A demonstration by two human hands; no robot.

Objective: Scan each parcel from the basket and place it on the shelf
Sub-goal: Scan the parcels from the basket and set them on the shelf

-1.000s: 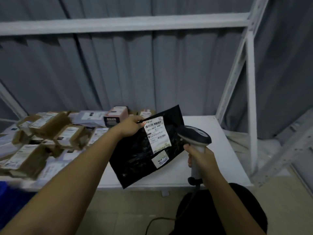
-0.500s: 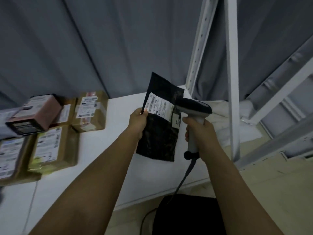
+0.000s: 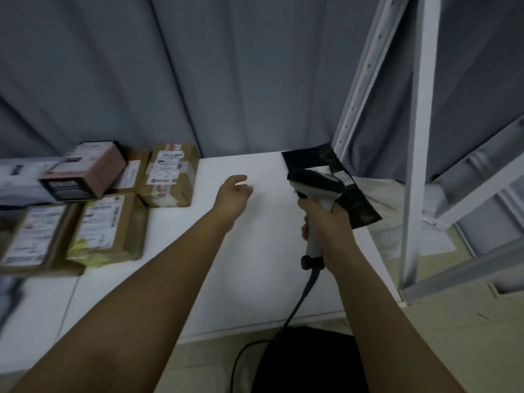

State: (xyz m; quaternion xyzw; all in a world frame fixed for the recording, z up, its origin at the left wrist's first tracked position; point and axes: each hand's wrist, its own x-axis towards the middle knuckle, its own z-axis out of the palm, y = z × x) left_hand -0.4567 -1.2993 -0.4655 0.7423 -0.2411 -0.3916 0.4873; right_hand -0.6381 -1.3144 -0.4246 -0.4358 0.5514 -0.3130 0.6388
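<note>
The black parcel bag (image 3: 360, 204) with a white label lies flat at the back right corner of the white shelf (image 3: 255, 251), partly hidden behind the scanner. My left hand (image 3: 234, 194) hovers over the bare shelf to the left of the bag, fingers relaxed, holding nothing. My right hand (image 3: 323, 222) grips the handle of the grey and white barcode scanner (image 3: 314, 188), whose head sits in front of the bag. The basket is out of view.
Several brown taped parcels (image 3: 170, 174) and a pink box (image 3: 85, 171) lie on the left part of the shelf. White shelf uprights (image 3: 414, 137) stand at the right. The scanner's black cable (image 3: 297, 302) hangs down toward the floor. A grey curtain hangs behind.
My left hand has let go of the black bag, which now lies on the shelf's back right corner. The hand has drawn back to the left. The scanner stays in my right hand.
</note>
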